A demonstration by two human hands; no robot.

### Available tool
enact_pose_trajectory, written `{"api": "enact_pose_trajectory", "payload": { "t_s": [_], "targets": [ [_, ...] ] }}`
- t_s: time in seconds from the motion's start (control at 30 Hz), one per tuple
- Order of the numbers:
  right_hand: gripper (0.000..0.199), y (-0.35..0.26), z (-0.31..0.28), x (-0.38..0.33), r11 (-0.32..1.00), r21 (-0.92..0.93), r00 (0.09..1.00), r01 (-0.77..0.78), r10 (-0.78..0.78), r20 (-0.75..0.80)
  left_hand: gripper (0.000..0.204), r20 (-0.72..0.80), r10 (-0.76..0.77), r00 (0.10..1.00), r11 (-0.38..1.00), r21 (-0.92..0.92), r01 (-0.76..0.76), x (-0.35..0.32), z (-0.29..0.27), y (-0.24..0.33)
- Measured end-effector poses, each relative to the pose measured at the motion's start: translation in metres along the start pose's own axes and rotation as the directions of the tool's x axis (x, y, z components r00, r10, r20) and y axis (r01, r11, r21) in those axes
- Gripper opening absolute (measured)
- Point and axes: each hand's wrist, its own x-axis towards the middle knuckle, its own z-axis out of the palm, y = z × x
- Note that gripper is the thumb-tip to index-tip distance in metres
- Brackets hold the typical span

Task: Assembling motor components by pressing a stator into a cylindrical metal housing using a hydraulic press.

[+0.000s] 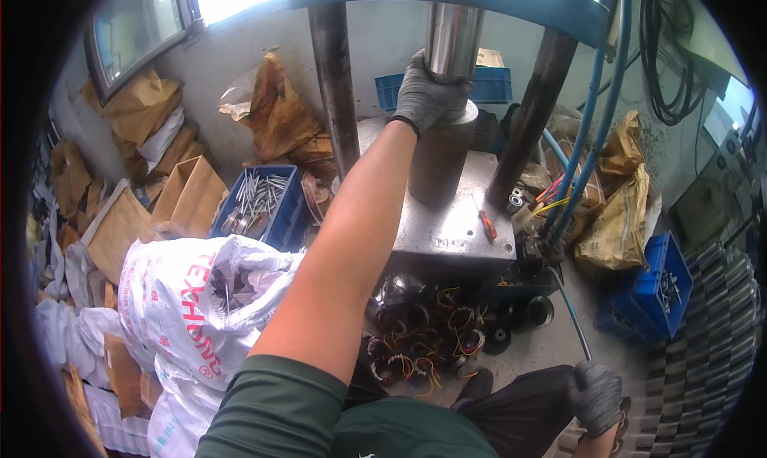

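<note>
My left hand (431,97), in a grey glove, reaches up into a press, between the shiny steel ram (454,42) and the top of a thick metal cylinder (439,158). Its fingers curl at the ram's lower end; what they hold, if anything, is hidden. The cylinder stands upright on the steel press table (375,146). At the lower right, my gloved right hand (596,398) is closed round the end of a long metal lever (571,306), which slants up to the press's side. An orange-handled screwdriver (487,226) lies on the table, right of the cylinder.
Dark posts (334,82) and blue hoses (595,130) flank the press. Wired motor parts (423,338) are heaped on the floor below. A white sack (176,314) and a blue crate of metal shafts (292,218) stand left; another blue crate (651,290) and stacked metal parts (703,346) stand right.
</note>
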Motion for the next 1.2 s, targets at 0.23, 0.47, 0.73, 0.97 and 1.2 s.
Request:
{"api": "enact_pose_trajectory", "payload": {
  "t_s": [0.23, 0.47, 0.73, 0.97, 1.2],
  "targets": [
    [0.011, 0.000, 0.005, 0.004, 0.999, -0.041, 0.999, -0.006, 0.005, -0.032, 0.064, -0.016, 0.206, 0.978, 0.963, 0.181, -0.200, 0.012, -0.026, -0.003],
    [0.010, 0.008, 0.005, -0.001, 0.999, -0.042, 0.999, -0.010, 0.008, -0.051, 0.081, 0.062, 0.262, 0.963, 0.821, 0.510, -0.256, 0.010, -0.036, -0.015],
    [0.012, 0.003, 0.000, 0.003, 0.999, -0.040, 0.999, -0.016, 0.014, -0.037, 0.074, 0.047, 0.158, 0.986, 0.828, 0.539, -0.158, 0.017, -0.048, -0.013],
    [0.015, 0.005, 0.000, 0.002, 0.999, -0.047, 1.000, -0.016, 0.015, -0.023, 0.087, 0.070, 0.166, 0.984, 0.853, 0.489, -0.179, 0.013, -0.037, -0.011],
    [0.014, 0.007, -0.001, 0.003, 0.998, -0.060, 1.000, 0.012, -0.011, 0.008, 0.083, 0.049, 0.182, 0.982, 0.803, 0.569, -0.177, 0.013, -0.039, -0.006]
  ]
}}
